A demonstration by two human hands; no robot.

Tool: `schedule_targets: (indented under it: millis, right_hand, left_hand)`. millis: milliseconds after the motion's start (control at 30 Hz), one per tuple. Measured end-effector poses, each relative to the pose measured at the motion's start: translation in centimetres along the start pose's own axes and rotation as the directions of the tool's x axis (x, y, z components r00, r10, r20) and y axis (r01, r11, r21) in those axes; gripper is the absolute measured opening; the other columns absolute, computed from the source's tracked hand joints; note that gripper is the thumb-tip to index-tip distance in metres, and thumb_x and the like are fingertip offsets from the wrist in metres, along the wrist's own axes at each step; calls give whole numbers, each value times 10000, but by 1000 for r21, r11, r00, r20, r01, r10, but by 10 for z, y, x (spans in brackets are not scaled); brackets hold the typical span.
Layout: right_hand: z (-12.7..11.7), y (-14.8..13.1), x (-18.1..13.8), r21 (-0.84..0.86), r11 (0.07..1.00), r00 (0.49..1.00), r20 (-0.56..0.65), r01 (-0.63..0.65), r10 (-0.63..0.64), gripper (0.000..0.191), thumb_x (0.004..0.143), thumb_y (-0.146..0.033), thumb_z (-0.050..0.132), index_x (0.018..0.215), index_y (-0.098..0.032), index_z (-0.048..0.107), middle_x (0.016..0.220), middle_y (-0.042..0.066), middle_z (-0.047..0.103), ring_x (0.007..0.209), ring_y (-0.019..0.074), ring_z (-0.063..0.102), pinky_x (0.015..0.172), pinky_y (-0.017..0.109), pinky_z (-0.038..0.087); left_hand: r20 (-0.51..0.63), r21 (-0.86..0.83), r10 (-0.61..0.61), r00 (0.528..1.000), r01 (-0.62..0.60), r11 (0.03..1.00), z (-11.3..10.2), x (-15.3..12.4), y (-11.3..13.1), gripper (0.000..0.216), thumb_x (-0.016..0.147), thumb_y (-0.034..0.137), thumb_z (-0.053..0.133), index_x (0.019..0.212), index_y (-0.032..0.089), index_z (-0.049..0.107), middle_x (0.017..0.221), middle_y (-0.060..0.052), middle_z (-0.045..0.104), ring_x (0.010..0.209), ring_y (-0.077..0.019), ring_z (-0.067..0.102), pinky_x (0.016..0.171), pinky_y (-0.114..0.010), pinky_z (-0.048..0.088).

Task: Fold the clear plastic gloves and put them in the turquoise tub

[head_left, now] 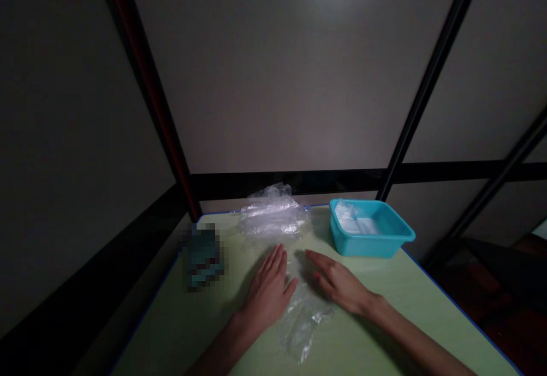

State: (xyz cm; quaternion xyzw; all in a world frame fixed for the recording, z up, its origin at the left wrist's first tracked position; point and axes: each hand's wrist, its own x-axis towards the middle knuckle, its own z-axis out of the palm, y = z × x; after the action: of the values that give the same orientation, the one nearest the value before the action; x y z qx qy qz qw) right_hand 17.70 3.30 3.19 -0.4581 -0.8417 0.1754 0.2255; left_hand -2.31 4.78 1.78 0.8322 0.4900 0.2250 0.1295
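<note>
A clear plastic bag lies spread and wrinkled on the pale green table, between my two hands. My left hand rests flat over its left side, fingers stretched forward and thumb apart. On the other side, my right hand hovers or lies at the bag's right edge with fingers extended; whether it touches the plastic I cannot tell. Neither hand grips anything. Just beyond my fingertips sits a pile of crumpled clear plastic bags.
A turquoise plastic basin stands at the back right, with folded clear plastic inside. At the left edge is a dark greenish object, blurred into blocks. Grey panels with black trim rise behind the table.
</note>
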Motion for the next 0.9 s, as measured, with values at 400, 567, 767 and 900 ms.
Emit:
schedule_targets:
  millis: [400, 567, 767, 900]
  right_hand:
    - [39, 15, 20, -237, 964, 984, 154, 122, -87, 597, 878, -465, 240, 1351, -111, 157, 1394, 138, 154, 1280, 221, 122, 1026, 457, 125]
    - [3, 13, 6, -38, 976, 972, 108, 214, -209, 448, 891, -384, 307, 1270, -151, 360, 1354, 110, 306, 1231, 172, 279, 983, 328, 289]
    - [-30, 15, -37, -301, 843, 893, 217, 446, -395, 246, 886, -275, 381, 990, -183, 583, 1016, 54, 602, 895, 170, 539, 753, 311, 420]
    - [-23, 16, -49, -393, 724, 823, 304, 566, -479, 296, 899, -158, 303, 958, -156, 593, 861, 55, 638, 712, 165, 555, 606, 300, 406]
  left_hand:
    - [78, 222, 48, 996, -64, 973, 21, -20, -13, 643, 823, 447, 370, 1301, 29, 271, 1377, -173, 209, 1270, -265, 155, 1025, -427, 206]
    - [-26, -311, -46, 999, 36, 950, 6, -25, -14, 535, 853, 352, 335, 1322, 108, 248, 1400, -91, 209, 1280, -196, 160, 1046, -374, 159]
    - [236, -881, -209, 949, 300, 367, -16, -37, -17, 588, 762, 590, 382, 1035, 110, 584, 1113, -135, 584, 1062, -273, 508, 942, -404, 352]
    - [328, -894, -239, 914, 382, 234, -11, -41, -21, 599, 672, 623, 500, 948, 104, 615, 1022, -158, 630, 987, -290, 559, 903, -415, 384]
